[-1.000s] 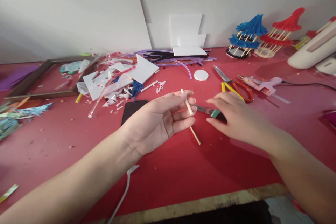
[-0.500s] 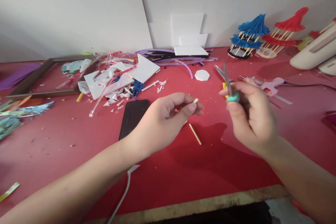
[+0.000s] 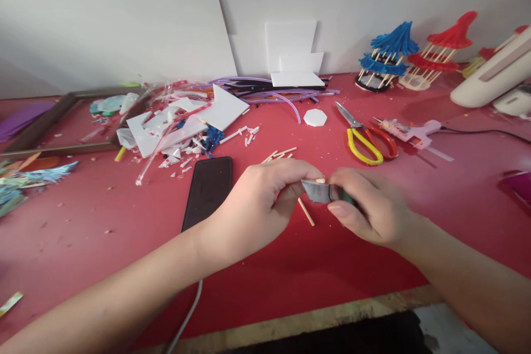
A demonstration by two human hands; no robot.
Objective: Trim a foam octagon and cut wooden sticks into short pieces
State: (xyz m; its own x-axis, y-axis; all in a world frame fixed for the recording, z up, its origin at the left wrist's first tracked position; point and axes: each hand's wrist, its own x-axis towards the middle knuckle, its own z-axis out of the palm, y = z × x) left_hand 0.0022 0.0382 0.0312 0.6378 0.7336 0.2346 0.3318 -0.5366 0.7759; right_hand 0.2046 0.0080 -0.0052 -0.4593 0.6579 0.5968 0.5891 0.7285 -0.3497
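My left hand (image 3: pixel 265 204) is closed around a short wooden stick (image 3: pixel 320 181), most of it hidden by the fingers. In my right hand (image 3: pixel 373 204) is a knife (image 3: pixel 317 192) with a green handle, its broad grey blade lying against or just beside the stick's end; exact contact cannot be made out. Below the blade a loose wooden stick (image 3: pixel 306 212) lies on the red table (image 3: pixel 290 287). Several more sticks (image 3: pixel 284 153) lie partly behind my left hand.
A black phone (image 3: pixel 209 188) lies left of my hands. Beyond them are a white octagon (image 3: pixel 315 117), scissors (image 3: pixel 363 141) and a pink glue gun (image 3: pixel 415 131). White scraps (image 3: pixel 178 133) pile up at the left. Blue (image 3: pixel 385 58) and red (image 3: pixel 440 55) pagoda-like models stand at the back right.
My right hand has lowered and moved left, turning the knife from pointing up to lying across the stick. My hands are closer together. The scissors and more loose sticks now show.
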